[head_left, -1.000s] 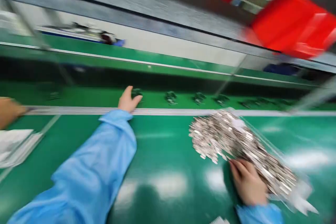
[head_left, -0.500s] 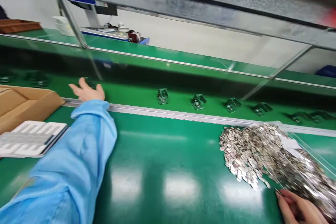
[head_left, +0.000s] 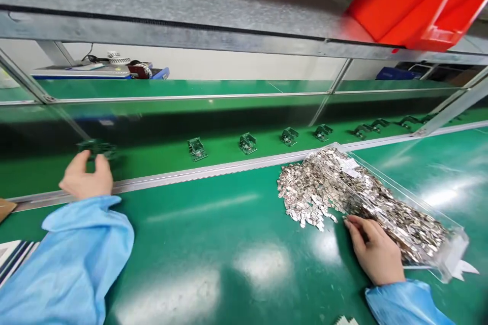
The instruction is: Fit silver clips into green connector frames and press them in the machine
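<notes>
At the left, my left hand [head_left: 87,176] has thumb and fingers closed at the near edge of a green circuit board [head_left: 99,148], which looks slightly blurred above the belt. My right hand [head_left: 375,249] is in a pinch beside the heap, with a small metal piece [head_left: 345,218] just showing at the fingertips. Next to it, a clear plastic box [head_left: 414,198] lies on the bench, full of small silvery metal pieces [head_left: 310,190] that spill out of its left end onto the green surface.
Several green circuit boards [head_left: 247,143] stand in a row along the green belt [head_left: 168,155], behind a metal rail [head_left: 213,167]. Overhead runs a grey metal shelf [head_left: 160,30] carrying a red bin [head_left: 415,5]. White-and-dark flat items [head_left: 15,259] lie at the left edge.
My view has swung to the right. My left hand's spread fingers have closed at the circuit board. My right hand keeps its pinch beside the metal pieces and shows more fully.
</notes>
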`<state>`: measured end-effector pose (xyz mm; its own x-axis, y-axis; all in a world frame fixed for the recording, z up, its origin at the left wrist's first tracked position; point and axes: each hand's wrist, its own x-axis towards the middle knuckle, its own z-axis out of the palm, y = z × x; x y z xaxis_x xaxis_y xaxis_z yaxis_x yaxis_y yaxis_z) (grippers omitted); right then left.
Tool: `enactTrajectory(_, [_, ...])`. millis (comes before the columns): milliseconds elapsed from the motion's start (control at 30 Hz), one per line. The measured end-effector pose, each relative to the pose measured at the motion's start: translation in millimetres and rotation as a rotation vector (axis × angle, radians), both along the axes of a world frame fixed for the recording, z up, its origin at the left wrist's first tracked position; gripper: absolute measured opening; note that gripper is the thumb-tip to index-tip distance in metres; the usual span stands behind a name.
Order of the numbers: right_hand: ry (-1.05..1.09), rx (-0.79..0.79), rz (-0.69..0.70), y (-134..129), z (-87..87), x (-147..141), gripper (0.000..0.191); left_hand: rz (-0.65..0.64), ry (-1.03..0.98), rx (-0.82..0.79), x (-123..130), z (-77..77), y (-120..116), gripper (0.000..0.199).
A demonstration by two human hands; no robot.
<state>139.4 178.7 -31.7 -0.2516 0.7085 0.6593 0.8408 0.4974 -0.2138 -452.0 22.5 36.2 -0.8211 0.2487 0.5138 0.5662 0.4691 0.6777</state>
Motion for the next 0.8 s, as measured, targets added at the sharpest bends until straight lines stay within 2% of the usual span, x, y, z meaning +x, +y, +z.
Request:
enactTrajectory(100, [0.062,-0.060,0.022,-1.5,3.5,-3.2,0.042,-0.130,0.077,-0.019,64.7,-23.1,-0.8,0.048])
enactTrajectory(200, [0.200,-0.188,0.057,-5.5,10.5,-6.5,0.040,-0.446,0.175,-0.051,141.8,-42.4,-17.3,0.035])
enactTrajectory(300, [0.437,-0.341,0.091,-11.4,16.6,-11.0,0.034,-0.741,0.281,-0.073,205.2,-49.9,-37.3,0.031])
enactTrajectory(367, [0.539,-0.417,0.111,-14.0,18.1,-14.2,0.030,-0.838,0.351,-0.080,233.0,-50.7,-48.5,0.029])
enactTrajectory(467, [0.619,-0.505,0.138,-13.7,18.7,-16.1,0.025,-0.855,0.418,-0.121,254.6,-52.2,-58.9,0.041])
enactTrajectory(533, [0.698,-0.566,0.150,-14.5,22.0,-14.0,0.024,-0.850,0.372,-0.178,259.1,-54.0,-60.4,0.061])
enactTrajectory(600, [0.780,-0.628,0.164,-21.9,29.1,-9.7,0.026,-0.900,0.292,-0.248,258.3,-54.9,-57.3,0.080])
enactTrajectory(700, [0.887,-0.721,0.202,-49.1,44.0,-1.0,0.031,-1.030,0.209,-0.385,252.9,-51.7,-44.7,0.096])
enactTrajectory(800, [0.954,-0.801,0.227,-87.8,57.4,8.1,0.033,-1.206,0.147,-0.500,249.6,-44.8,-27.0,0.099])
